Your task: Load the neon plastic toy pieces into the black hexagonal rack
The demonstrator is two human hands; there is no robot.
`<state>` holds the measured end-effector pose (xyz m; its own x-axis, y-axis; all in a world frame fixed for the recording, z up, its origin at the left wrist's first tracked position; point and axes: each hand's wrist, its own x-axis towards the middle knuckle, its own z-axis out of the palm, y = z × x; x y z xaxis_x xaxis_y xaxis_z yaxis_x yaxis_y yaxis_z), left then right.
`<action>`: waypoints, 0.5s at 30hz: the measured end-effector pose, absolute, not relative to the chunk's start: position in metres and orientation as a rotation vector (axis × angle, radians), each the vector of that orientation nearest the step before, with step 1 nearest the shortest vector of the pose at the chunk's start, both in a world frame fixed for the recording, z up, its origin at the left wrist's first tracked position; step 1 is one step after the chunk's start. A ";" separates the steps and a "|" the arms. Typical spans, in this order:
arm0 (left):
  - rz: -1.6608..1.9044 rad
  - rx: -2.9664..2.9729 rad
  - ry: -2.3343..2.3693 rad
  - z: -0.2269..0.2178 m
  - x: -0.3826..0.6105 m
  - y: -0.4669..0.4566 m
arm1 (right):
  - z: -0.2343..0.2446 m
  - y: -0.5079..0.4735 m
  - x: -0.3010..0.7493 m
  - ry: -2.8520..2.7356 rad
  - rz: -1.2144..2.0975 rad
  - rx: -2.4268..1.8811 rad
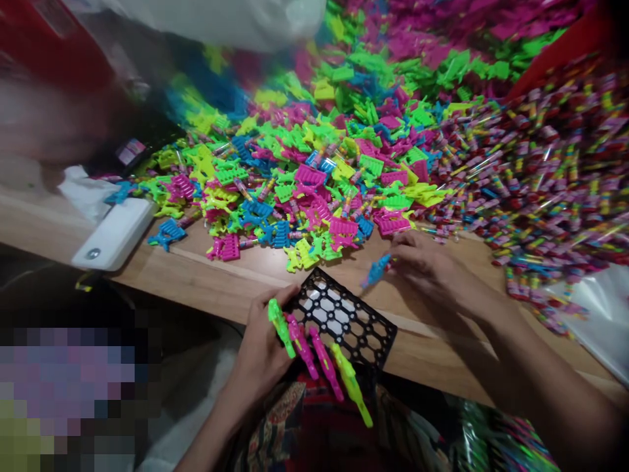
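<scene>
**Neon plastic toy pieces (pixel 309 177) heaped on a wooden bench, black mesh in left hand**

Reading this off the head feed from my desk, quick notes. The neon plastic toy pieces, in pink, green, yellow and blue, lie in a loose heap on the wooden bench (pixel 211 275) and go out of focus toward the top of frame. My view of the left hand (pixel 263 347) is decent: it's closed around the edge of a black plastic mesh panel (pixel 344 318) with a honeycomb pattern. Four long toy pieces (pixel 350 383), one green, two pink, one yellow-green, fan out along the panel's lower edge. Can't make out whether they're clipped to the mesh or just pinched against it; the fingers cover the join. The right hand (pixel 432 272) is over the bench, fingers curled, with a blue toy piece (pixel 377 270) right at the fingertips. It's blurred, so I can't tell if it's gripped or only touching. Right of the heap is a big mound of striped wrapped candy sticks (pixel 540 177), running into the toys. A white plastic box (pixel 115 233) sits at the bench's left edge, and a clear plastic bag (pixel 594 321) lies at lower right. A blurred white sheet (pixel 221 19) cuts off the top, and a pixelated patch (pixel 63 393) hides the lower left. Patterned cloth (pixel 275 419) shows below the hands.
</scene>
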<state>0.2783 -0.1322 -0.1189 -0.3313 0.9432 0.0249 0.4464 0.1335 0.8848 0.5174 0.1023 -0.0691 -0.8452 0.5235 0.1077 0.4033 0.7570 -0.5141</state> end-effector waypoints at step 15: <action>1.242 1.212 1.698 -0.123 0.279 -0.129 | -0.094 0.013 0.416 -2.165 1.776 -0.651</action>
